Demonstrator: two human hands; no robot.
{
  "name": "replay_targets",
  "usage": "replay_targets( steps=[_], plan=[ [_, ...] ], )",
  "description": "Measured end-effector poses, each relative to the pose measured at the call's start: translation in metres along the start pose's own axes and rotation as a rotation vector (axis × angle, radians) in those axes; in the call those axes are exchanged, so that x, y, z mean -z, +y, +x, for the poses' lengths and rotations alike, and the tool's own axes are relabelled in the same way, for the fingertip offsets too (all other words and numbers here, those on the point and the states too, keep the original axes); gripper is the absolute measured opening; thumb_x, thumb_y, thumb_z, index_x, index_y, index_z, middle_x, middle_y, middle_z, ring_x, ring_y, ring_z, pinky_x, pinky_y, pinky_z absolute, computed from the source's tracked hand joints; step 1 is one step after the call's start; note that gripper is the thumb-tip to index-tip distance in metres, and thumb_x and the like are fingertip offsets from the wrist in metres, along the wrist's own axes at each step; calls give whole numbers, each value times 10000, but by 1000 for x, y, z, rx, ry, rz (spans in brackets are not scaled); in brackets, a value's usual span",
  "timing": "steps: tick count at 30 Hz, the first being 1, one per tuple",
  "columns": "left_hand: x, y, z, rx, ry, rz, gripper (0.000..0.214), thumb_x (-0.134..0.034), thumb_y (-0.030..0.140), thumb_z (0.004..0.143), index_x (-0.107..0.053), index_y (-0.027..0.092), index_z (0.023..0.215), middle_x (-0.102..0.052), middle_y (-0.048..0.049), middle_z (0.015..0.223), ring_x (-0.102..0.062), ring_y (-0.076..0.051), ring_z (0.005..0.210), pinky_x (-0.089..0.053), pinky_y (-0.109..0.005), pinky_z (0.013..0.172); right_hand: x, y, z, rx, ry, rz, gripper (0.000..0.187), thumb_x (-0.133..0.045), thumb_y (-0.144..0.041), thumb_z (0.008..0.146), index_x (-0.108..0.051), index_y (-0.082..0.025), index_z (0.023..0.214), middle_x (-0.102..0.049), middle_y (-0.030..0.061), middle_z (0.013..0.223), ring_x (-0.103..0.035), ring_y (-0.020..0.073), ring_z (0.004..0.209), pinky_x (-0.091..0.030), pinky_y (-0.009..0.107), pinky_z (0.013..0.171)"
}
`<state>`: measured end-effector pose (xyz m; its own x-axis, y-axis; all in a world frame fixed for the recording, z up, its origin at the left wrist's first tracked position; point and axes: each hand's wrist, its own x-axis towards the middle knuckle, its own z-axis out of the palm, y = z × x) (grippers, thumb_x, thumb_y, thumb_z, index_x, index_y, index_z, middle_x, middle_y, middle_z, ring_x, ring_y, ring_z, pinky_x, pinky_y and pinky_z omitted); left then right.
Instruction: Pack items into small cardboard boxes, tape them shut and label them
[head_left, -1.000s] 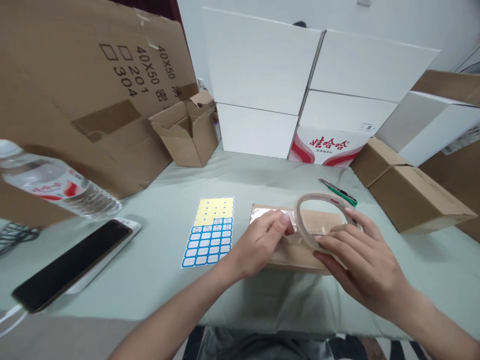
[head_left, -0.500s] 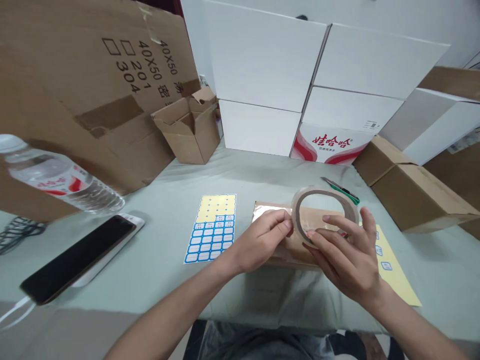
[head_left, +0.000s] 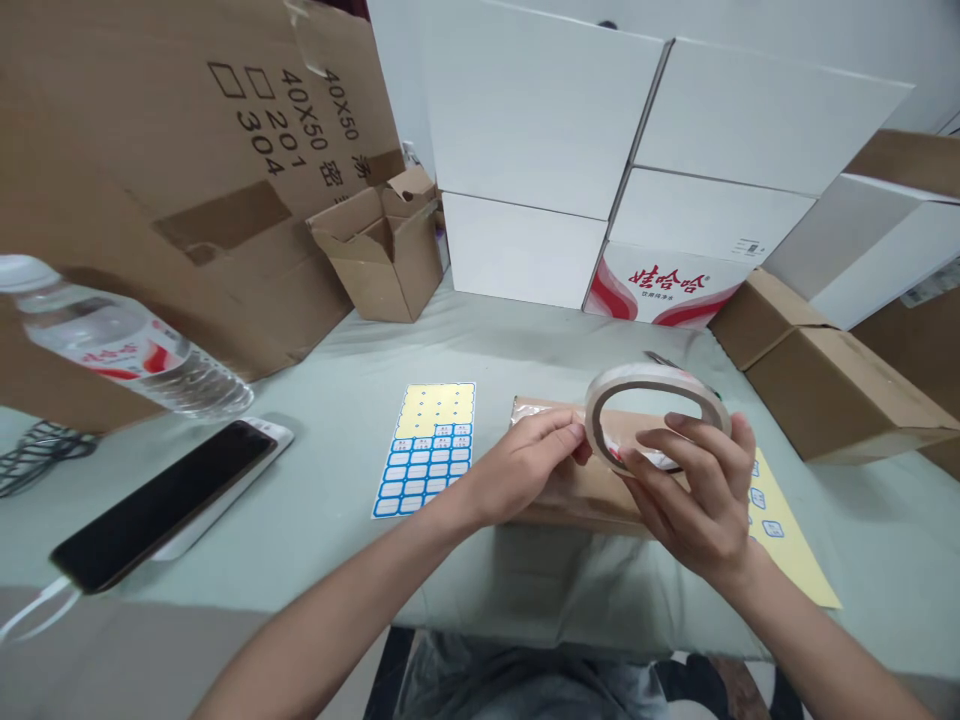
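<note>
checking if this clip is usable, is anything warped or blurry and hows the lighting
Head view: the wide lens stretches the water bottle at the left edge and makes the white boxes lean. Light is soft and even, with a mild shadow below the parcel. The tape roll and right hand look fairly sharp.

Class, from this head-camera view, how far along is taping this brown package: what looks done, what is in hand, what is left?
Done: the brown package lies flat, foil showing at its far corner. In hand: the right hand holds the tape roll upright while the left hand pinches at its edge. Left: probably laying tape, as no finished strip clearly shows.
</note>
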<state>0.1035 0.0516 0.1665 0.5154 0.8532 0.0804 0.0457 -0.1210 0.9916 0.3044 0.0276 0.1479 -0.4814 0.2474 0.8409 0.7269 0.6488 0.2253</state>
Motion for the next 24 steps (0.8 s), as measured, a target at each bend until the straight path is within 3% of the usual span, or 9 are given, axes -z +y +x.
replay_targets(
  steps=[6,9,12,14,15,17,19,21,24],
  plan=[
    [3,3,3,43,-38,-99,238,-482,366,875,-548,174,750,-527,-17,791,-477,-158,784,-377,-295,773,0,0,1,12,11,-7,177,-689,-73,813,-649,-187,942,-654,53,989,-572,209,1092,-270,485,1163],
    [3,4,3,60,-12,-108,239,-519,381,842,-540,174,723,-530,-15,786,-484,-154,780,-380,-286,755,-2,-1,2,17,60,-72,244,-744,-73,761,-667,-207,951,-608,79,1158,-508,244,1202,-332,477,1136],
    [2,2,3,69,52,-124,220,-541,364,799,-514,178,686,-529,-13,766,-488,-157,783,-379,-287,748,-4,1,0,-27,119,-71,348,-798,-99,715,-670,-249,1001,-368,58,1509,-324,316,1394,-381,505,1105],
    [1,-1,2,47,75,-130,194,-551,345,771,-507,182,675,-528,-10,751,-487,-156,782,-381,-287,748,-5,4,-3,-140,75,132,484,-800,-165,731,-611,-267,1165,-187,60,1601,-238,374,1448,-425,564,1064],
    [0,-2,2,35,78,-134,188,-554,341,764,-501,185,672,-526,-7,747,-487,-155,783,-381,-286,749,-6,6,-5,-219,33,266,565,-784,-201,752,-549,-270,1262,-192,92,1593,-243,392,1449,-452,591,1031],
    [0,-5,1,24,69,-148,196,-560,352,763,-489,190,679,-510,1,734,-482,-150,772,-376,-281,731,-6,9,-9,-362,-18,486,627,-730,-214,800,-443,-267,1355,-391,145,1464,-341,386,1409,-487,615,976],
    [0,-7,1,23,65,-166,206,-561,365,765,-482,192,688,-484,12,720,-459,-137,732,-360,-271,682,-7,12,-11,-415,-9,595,512,-668,-133,828,-467,-269,1278,-588,103,1201,-495,331,1300,-476,602,983],
    [0,-7,1,9,65,-170,199,-560,351,759,-482,187,678,-470,16,720,-421,-121,692,-330,-258,626,-6,13,-11,-430,43,678,370,-623,-48,827,-506,-260,1106,-611,48,1063,-626,267,1122,-485,551,972],
    [-2,-5,0,-19,72,-162,182,-560,306,753,-475,182,649,-465,21,721,-386,-102,653,-307,-248,589,-4,14,-11,-498,97,779,294,-599,-8,826,-470,-235,960,-562,30,1090,-700,197,902,-548,447,842]
  ],
)
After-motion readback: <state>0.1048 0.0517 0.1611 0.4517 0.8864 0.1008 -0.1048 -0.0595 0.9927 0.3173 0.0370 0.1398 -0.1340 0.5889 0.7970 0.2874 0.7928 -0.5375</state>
